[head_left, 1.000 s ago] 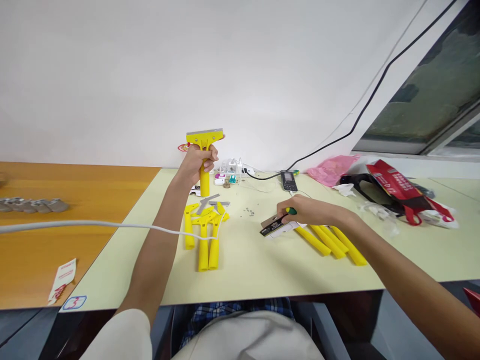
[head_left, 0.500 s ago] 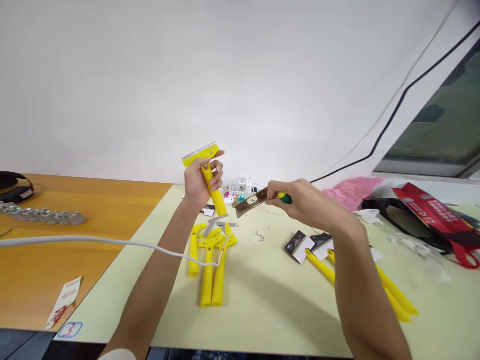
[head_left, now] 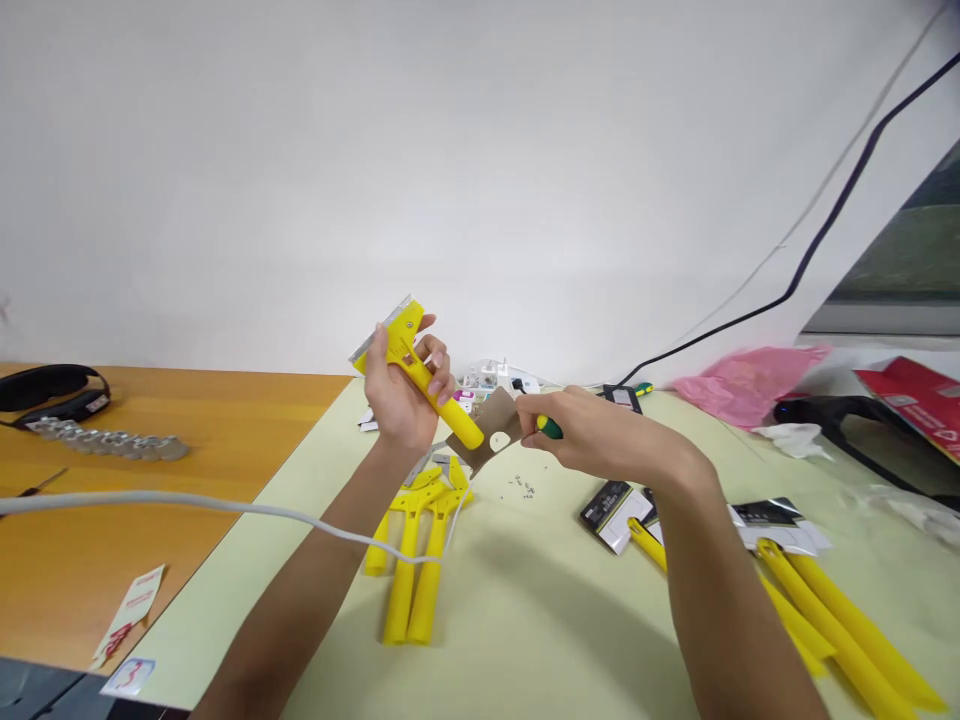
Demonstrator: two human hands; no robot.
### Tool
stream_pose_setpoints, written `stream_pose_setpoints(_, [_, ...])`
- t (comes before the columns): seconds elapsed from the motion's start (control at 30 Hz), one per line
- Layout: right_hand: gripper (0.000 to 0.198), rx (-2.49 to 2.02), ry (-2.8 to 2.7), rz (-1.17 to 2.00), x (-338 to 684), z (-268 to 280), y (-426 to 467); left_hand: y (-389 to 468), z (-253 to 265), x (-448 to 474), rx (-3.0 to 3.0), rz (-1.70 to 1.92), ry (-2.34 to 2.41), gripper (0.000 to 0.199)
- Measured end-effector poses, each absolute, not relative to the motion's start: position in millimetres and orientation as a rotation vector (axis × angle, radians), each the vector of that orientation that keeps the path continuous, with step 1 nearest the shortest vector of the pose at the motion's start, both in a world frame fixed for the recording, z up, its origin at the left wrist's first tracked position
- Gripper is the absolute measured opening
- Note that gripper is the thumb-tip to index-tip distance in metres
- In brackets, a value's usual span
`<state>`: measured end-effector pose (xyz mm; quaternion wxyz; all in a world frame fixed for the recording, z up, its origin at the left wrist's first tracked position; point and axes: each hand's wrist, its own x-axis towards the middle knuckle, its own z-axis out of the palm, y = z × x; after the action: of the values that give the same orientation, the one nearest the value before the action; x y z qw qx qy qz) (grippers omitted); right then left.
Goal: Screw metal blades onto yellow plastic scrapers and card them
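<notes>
My left hand (head_left: 405, 395) is closed around a yellow scraper (head_left: 431, 385), its blade end tipped up to the left and its handle slanting down to the right. Closed too, my right hand (head_left: 574, 430) grips a screwdriver (head_left: 550, 427) with a green and yellow handle, its shaft hidden. The same fingers pinch a thin brownish plate (head_left: 504, 415) with a round hole. In this view the plate overlaps the lower end of the scraper's handle; whether they touch I cannot tell. Below my hands lie several yellow scraper handles (head_left: 412, 565) and grey metal pieces (head_left: 442, 462).
Small screws (head_left: 523, 487) lie scattered mid-table. To the right are black-and-white packages (head_left: 615, 515), more yellow handles (head_left: 847, 620), a pink plastic bag (head_left: 750, 385) and a red bag (head_left: 919, 400). A white cable (head_left: 225, 505) crosses in front of my left forearm.
The scraper in my left hand has tilted, its handle end swinging right. My right hand has brought the plate down and left, close to that handle end. The camera view has shifted slightly.
</notes>
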<state>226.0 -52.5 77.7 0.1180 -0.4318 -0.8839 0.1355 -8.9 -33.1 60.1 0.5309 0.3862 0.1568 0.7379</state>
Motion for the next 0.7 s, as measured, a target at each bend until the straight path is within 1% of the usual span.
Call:
stream_pose_setpoints(0.13, [0.011,-1.189,-2.610,0.409,225,77,-52,-30,43,12,0.981,1.721,0.354,0.057])
stream_pose_setpoints(0.23, [0.012,-1.213,-2.603,0.390,225,76,-53,-28,38,18,0.982,1.692,0.338,0.058])
stream_pose_setpoints(0.43, [0.011,-1.275,-2.570,0.386,223,78,-61,-30,39,12,1.043,1.696,0.295,0.057])
stream_pose_setpoints(0.7, [0.011,-1.185,-2.553,0.381,214,81,-70,-34,42,10,1.175,1.586,0.333,0.058])
